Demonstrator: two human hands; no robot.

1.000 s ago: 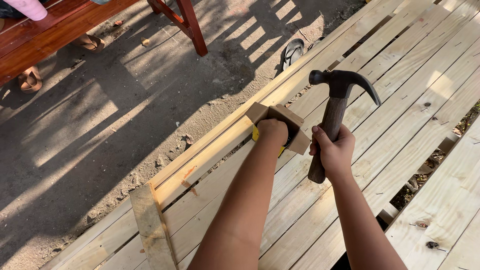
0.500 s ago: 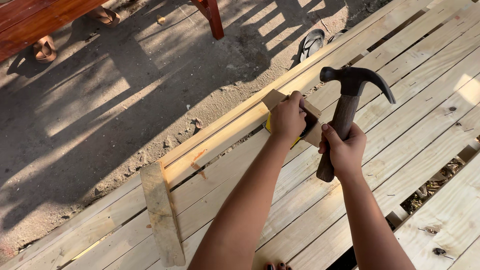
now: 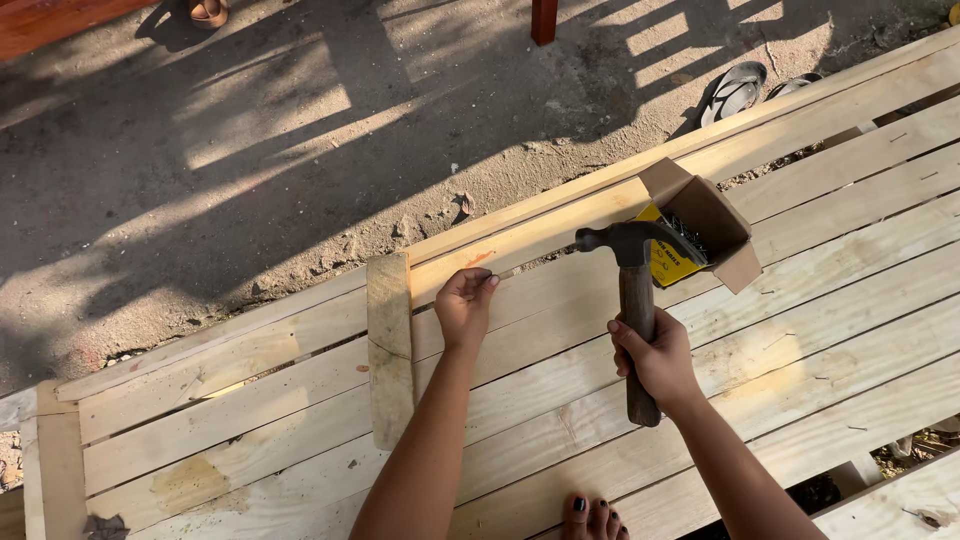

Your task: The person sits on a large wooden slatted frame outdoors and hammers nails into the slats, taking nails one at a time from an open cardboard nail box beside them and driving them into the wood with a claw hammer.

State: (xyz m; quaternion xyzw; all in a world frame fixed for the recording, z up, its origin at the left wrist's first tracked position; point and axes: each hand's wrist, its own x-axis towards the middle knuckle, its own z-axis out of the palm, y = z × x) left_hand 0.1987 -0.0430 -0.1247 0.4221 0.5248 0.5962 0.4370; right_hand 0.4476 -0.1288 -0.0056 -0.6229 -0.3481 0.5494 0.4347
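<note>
My right hand (image 3: pixel 657 362) grips the dark wooden handle of a claw hammer (image 3: pixel 633 275), its steel head raised just above the pale planks (image 3: pixel 560 400). My left hand (image 3: pixel 466 304) pinches a small nail between thumb and finger, held near the edge of a plank. Behind the hammer head lies an open cardboard box of nails (image 3: pixel 702 223) with a yellow inner side. A short cross board (image 3: pixel 389 345) lies over the planks to the left of my left hand.
Beyond the plank structure is sandy ground striped with shadow. A pair of sandals (image 3: pixel 742 90) lies near the far edge. A red wooden post (image 3: pixel 543 20) stands at the top. My toes (image 3: pixel 595 517) show at the bottom edge.
My left hand has left the nail box and moved left onto the plank, now pinching a nail. The hammer has followed to the left. The view has shifted so the box sits further right.
</note>
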